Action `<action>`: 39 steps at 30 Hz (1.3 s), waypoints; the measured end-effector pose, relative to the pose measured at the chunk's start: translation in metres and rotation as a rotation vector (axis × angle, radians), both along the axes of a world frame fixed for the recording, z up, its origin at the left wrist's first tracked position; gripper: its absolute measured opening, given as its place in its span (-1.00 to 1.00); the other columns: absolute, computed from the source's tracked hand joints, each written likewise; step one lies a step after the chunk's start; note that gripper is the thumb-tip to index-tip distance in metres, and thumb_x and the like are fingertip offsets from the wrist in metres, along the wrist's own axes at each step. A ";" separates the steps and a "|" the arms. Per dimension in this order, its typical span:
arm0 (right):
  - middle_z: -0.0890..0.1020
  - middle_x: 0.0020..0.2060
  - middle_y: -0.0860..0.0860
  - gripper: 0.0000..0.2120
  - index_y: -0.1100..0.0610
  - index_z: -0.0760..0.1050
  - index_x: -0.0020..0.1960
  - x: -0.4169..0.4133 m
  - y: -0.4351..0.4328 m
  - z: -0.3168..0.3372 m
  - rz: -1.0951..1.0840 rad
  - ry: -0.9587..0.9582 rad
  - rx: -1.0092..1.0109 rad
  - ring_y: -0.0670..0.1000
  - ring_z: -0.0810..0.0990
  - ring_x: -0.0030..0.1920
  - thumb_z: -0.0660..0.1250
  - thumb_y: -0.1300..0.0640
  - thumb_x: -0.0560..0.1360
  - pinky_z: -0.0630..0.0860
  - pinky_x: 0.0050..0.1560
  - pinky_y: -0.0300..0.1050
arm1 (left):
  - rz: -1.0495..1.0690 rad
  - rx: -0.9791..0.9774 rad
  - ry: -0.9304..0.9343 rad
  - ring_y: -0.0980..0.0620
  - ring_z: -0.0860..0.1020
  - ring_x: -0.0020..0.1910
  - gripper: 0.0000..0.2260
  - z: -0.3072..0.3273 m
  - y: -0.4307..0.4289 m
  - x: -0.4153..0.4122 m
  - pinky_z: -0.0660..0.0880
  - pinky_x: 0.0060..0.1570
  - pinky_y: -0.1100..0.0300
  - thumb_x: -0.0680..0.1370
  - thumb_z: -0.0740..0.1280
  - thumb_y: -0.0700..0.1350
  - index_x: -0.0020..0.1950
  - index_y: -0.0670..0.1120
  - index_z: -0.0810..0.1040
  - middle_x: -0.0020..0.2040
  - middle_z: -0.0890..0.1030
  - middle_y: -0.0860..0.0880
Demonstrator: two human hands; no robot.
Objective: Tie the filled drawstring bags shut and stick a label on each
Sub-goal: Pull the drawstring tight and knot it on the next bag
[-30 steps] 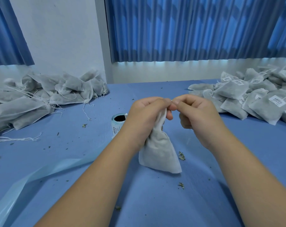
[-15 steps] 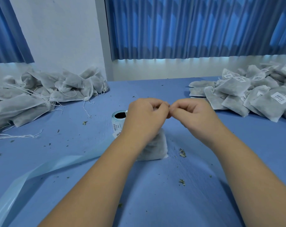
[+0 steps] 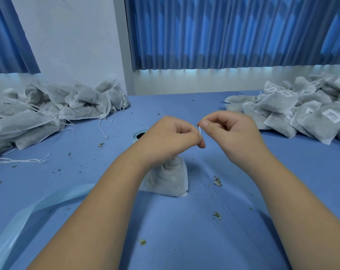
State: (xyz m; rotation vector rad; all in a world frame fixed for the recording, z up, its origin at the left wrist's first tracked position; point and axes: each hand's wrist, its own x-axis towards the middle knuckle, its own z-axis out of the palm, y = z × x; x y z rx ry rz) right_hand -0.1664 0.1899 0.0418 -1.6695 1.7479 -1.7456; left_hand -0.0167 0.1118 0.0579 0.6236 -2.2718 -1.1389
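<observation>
The blue table [image 3: 165, 240] holds a pile of loose-string bags [image 3: 48, 112], a pile of labelled bags [image 3: 293, 114], one bag [image 3: 169, 178] between, a label roll [image 3: 139, 135], a pale strip [image 3: 38, 209], leaf bits [image 3: 216, 181]

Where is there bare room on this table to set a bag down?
Free: the far middle of the table, between the untied bags and the labelled bags, and nearside in front of the labelled bags. Crowded: both piles, and round the standing bag.

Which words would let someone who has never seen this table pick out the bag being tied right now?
On the blue table, look between the unlabelled heap at left and the labelled heap at right. There, under the left hand and right hand pinching a white drawstring, is a small grey bag. It alone stands upright and apart, not piled.
</observation>
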 end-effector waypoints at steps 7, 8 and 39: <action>0.54 -0.43 -0.18 -0.79 -0.07 0.57 -0.27 -0.002 -0.005 -0.010 -0.036 0.220 0.354 -0.20 0.47 -0.38 0.33 0.05 0.55 0.34 -0.33 -0.36 | -0.132 0.580 0.127 0.05 0.21 -0.53 -0.83 -0.006 -0.011 -0.004 0.22 -0.54 0.26 0.37 0.30 -0.07 -0.30 -0.18 0.48 -0.52 0.27 0.02; 0.57 -0.35 -0.25 -0.85 -0.10 0.59 -0.18 -0.003 -0.005 -0.011 -0.044 0.276 0.409 -0.25 0.51 -0.29 0.33 0.07 0.54 0.33 -0.29 -0.44 | -0.149 0.654 0.114 0.07 0.20 -0.54 -0.84 -0.008 -0.012 -0.005 0.23 -0.56 0.27 0.40 0.28 -0.09 -0.33 -0.14 0.49 -0.52 0.27 0.03; 0.55 -0.45 -0.07 -0.89 0.15 0.58 -0.23 0.002 0.004 0.002 0.141 -0.099 0.368 -0.11 0.52 -0.35 0.34 0.20 0.47 0.48 -0.20 -0.15 | -0.159 0.736 0.018 0.08 0.22 -0.47 -0.78 -0.015 -0.016 -0.006 0.27 -0.49 0.27 0.50 0.22 -0.11 -0.34 -0.08 0.46 -0.50 0.35 0.04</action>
